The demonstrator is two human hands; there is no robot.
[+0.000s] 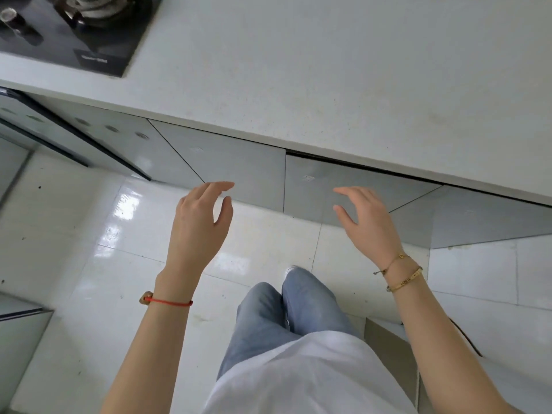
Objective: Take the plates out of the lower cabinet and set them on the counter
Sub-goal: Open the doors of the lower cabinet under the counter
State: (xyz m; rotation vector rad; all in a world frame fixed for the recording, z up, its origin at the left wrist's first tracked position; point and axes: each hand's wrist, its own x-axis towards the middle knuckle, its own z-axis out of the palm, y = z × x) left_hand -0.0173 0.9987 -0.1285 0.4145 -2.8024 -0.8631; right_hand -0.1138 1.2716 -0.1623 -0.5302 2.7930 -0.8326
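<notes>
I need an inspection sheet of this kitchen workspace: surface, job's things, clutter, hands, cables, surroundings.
Surface: counter white, bare where visible.
Job's things: cabinet doors shut; no plates seen.
Clutter: nothing seen on the counter; cardboard on the floor.
Hands: left hand and right hand open, empty, raised before the doors, touching nothing.
Cables: nothing seen.
Surroundings: black stove at the counter's left end; glossy white floor tiles.

stove: black glass hob (98, 52) seen far up-left of the grip zone, burner (95, 10) and knob (12, 19) on it | floor: glossy white tiles (89, 264) seen below it | cardboard box (388, 354) seen low right | clothing: blue jeans (268, 318), white shirt (298, 377) seen beneath
</notes>
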